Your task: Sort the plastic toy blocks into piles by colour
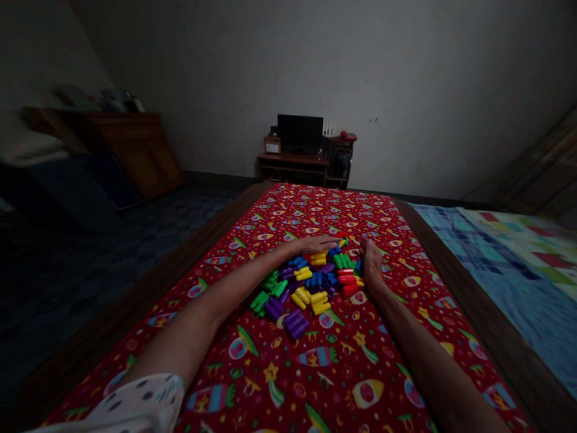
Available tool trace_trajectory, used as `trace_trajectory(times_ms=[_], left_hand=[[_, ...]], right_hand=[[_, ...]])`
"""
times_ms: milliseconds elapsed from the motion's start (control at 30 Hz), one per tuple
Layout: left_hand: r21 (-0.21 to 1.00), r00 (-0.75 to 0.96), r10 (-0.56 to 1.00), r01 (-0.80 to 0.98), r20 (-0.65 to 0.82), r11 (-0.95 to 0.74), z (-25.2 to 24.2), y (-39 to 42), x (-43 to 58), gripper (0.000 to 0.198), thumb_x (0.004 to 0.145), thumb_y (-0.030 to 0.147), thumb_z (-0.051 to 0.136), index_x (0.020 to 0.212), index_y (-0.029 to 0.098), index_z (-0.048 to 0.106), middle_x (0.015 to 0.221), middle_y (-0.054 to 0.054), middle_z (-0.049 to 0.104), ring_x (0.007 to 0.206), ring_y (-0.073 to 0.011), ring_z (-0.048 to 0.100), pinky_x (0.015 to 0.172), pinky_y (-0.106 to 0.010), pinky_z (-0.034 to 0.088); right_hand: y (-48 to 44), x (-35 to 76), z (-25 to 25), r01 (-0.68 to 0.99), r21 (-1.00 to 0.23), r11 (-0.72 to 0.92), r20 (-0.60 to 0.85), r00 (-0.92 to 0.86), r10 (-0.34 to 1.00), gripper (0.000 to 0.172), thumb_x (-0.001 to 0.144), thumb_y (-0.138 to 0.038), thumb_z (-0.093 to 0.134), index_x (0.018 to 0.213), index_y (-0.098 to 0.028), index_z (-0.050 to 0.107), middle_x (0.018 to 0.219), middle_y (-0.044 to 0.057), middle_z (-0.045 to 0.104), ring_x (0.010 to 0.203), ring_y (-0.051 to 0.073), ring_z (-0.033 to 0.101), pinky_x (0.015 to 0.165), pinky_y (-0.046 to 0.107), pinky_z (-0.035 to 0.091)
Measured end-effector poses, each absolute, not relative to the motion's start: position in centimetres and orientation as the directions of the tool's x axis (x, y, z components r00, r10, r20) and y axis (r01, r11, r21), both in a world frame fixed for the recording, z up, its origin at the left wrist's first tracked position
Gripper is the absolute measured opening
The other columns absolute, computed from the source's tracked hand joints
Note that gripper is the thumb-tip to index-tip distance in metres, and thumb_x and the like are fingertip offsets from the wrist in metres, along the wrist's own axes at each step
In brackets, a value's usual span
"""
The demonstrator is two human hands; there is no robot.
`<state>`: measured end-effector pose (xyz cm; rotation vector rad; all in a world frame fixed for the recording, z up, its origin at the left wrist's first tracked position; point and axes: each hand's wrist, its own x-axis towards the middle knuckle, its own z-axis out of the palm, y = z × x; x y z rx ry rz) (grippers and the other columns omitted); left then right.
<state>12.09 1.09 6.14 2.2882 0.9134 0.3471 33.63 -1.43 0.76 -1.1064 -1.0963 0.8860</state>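
A loose pile of plastic toy blocks (pixel 316 278) in yellow, blue, green, purple and red lies on a red patterned cloth (pixel 315 376). My left hand (pixel 319 243) reaches round the far side of the pile, fingers stretched out flat and touching or just over the blocks there. On the right edge, my right hand (pixel 372 263) stands on its side with straight fingers, palm facing the pile. Neither hand grips a block. Closest to me lies a purple block (pixel 296 325), with two yellow blocks (pixel 311 299) just beyond it. My left forearm hides some of the pile's left side.
Dark wooden edges (pixel 455 294) frame the cloth. Beyond it, a low stand (pixel 293 159) carries a black monitor (pixel 300 132) against the wall. A wooden cabinet (pixel 135 150) is at the left; a bed with a blue sheet (pixel 487 270) lies at the right.
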Motion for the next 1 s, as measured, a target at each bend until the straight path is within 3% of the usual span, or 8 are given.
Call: trace_trajectory(times_ms=[100, 200, 367, 500, 567, 667, 833, 1000], left_hand=[[0.598, 0.767, 0.642, 0.516, -0.003, -0.614, 7.1, 0.4, 13.3, 0.065, 0.095, 0.060, 0.026, 0.141, 0.018, 0.044, 0.150, -0.007, 0.041, 0.139, -0.0222, 0.034, 0.116, -0.034, 0.022], [0.566, 0.722, 0.684, 0.523, 0.103, -0.637, 8.3, -1.3, 11.2, 0.068, 0.096, 0.060, 0.017, 0.144, 0.016, 0.038, 0.152, -0.007, 0.037, 0.139, -0.0195, 0.033, 0.117, -0.031, 0.021], [0.501, 0.339, 0.899, 0.747, 0.278, -0.436, 7.1, -7.8, 2.9, 0.070, 0.094, 0.061, 0.013, 0.141, 0.018, 0.043, 0.149, -0.007, 0.042, 0.139, -0.0226, 0.033, 0.118, -0.038, 0.020], [0.523, 0.039, 0.962, 0.833, 0.270, -0.181, 3.1, -13.2, -2.0, 0.075, 0.092, 0.060, 0.012, 0.143, 0.011, 0.037, 0.150, -0.014, 0.039, 0.140, -0.0258, 0.032, 0.117, -0.045, 0.024], [0.526, -0.018, 0.966, 0.841, 0.258, -0.125, 1.7, -14.9, -2.2, 0.070, 0.093, 0.056, 0.014, 0.144, 0.012, 0.034, 0.149, -0.014, 0.040, 0.140, -0.0262, 0.032, 0.117, -0.047, 0.024], [0.550, -0.011, 0.958, 0.821, 0.287, -0.155, 1.0, -15.6, 0.5, 0.062, 0.096, 0.049, 0.015, 0.145, 0.015, 0.032, 0.150, -0.012, 0.038, 0.141, -0.0243, 0.031, 0.117, -0.046, 0.025], [0.550, 0.109, 0.926, 0.777, 0.362, -0.307, 1.7, -12.8, 7.0, 0.056, 0.096, 0.047, 0.027, 0.146, 0.021, 0.031, 0.158, -0.010, 0.021, 0.146, -0.0260, 0.015, 0.118, -0.049, 0.022], [0.621, 0.189, 0.895, 0.662, 0.403, -0.419, 3.0, -6.6, 11.0, 0.055, 0.096, 0.044, 0.029, 0.143, 0.016, 0.035, 0.153, -0.012, 0.032, 0.144, -0.0242, 0.023, 0.118, -0.045, 0.020]], right_hand=[[-1.2, 33.7, 1.0, -0.123, -0.974, 0.190, 0.150, 0.276, 0.949, 0.056, 0.080, -0.061, 0.045, 0.105, -0.016, 0.067, 0.117, 0.012, 0.067, 0.105, 0.024, 0.062, 0.086, 0.038, 0.051], [-1.0, 33.9, 1.4, -0.193, -0.968, 0.162, 0.102, 0.288, 0.952, 0.051, 0.080, -0.059, 0.046, 0.098, -0.016, 0.068, 0.112, 0.012, 0.069, 0.103, 0.023, 0.064, 0.088, 0.038, 0.051], [-0.2, 34.8, 1.3, -0.332, -0.937, 0.110, -0.003, 0.321, 0.947, 0.041, 0.083, -0.055, 0.045, 0.084, -0.019, 0.065, 0.091, 0.009, 0.072, 0.090, 0.019, 0.067, 0.084, 0.036, 0.053], [0.3, 35.3, 1.0, -0.369, -0.923, 0.106, -0.014, 0.308, 0.951, 0.042, 0.085, -0.057, 0.041, 0.078, -0.021, 0.061, 0.079, 0.006, 0.070, 0.086, 0.019, 0.067, 0.082, 0.037, 0.055], [0.4, 35.3, 0.9, -0.369, -0.923, 0.111, -0.003, 0.295, 0.956, 0.042, 0.085, -0.057, 0.042, 0.076, -0.021, 0.061, 0.077, 0.006, 0.069, 0.085, 0.019, 0.067, 0.082, 0.038, 0.056], [0.1, 35.0, 1.1, -0.389, -0.914, 0.111, -0.011, 0.298, 0.955, 0.041, 0.085, -0.055, 0.043, 0.074, -0.020, 0.061, 0.074, 0.006, 0.069, 0.082, 0.020, 0.067, 0.080, 0.039, 0.057], [-0.3, 34.6, 1.5, -0.426, -0.899, 0.104, -0.042, 0.320, 0.946, 0.040, 0.085, -0.054, 0.044, 0.072, -0.020, 0.061, 0.072, 0.007, 0.069, 0.082, 0.020, 0.068, 0.079, 0.040, 0.057], [-0.2, 34.6, 1.4, -0.394, -0.911, 0.118, -0.013, 0.316, 0.949, 0.041, 0.083, -0.057, 0.045, 0.074, -0.020, 0.061, 0.074, 0.008, 0.070, 0.084, 0.021, 0.068, 0.078, 0.040, 0.057]])
